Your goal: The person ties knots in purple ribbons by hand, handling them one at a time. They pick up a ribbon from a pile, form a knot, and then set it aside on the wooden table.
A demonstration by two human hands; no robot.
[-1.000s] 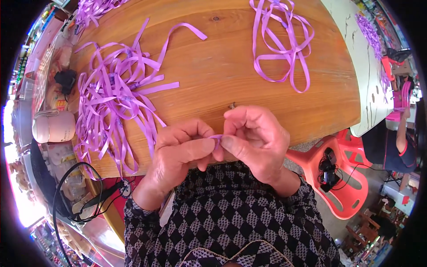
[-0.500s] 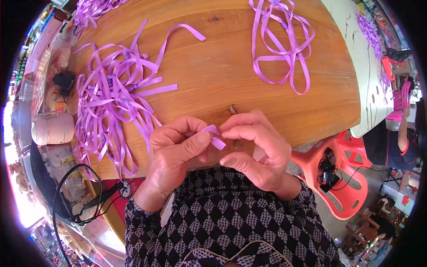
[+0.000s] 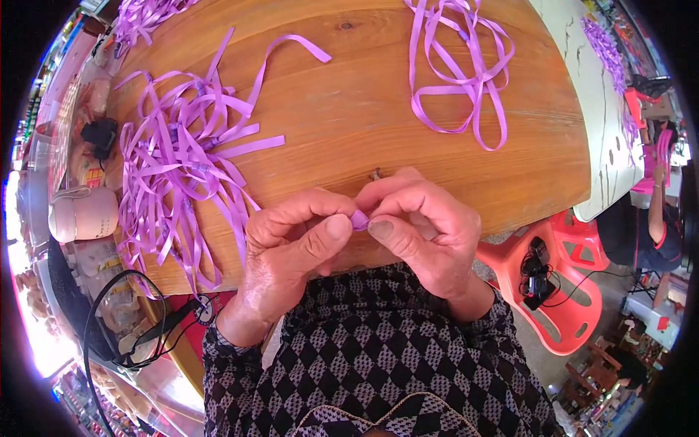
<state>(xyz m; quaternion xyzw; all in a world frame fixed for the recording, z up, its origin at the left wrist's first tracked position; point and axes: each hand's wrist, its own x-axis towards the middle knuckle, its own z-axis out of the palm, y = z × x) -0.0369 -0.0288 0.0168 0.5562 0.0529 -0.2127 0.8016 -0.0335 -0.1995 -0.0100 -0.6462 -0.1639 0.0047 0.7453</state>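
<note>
Now, one purple ribbon (image 3: 360,221), folded small: left hand (image 3: 287,237) pinching it, right hand (image 3: 437,226), loosely parted a moment ago, closed again at its edge, both engaged.

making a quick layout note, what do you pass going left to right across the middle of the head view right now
Pale pink rounded container, tangled pile of purple ribbons, left hand, small folded purple ribbon, right hand, orange-red plastic chair, another person in dark clothes
</note>
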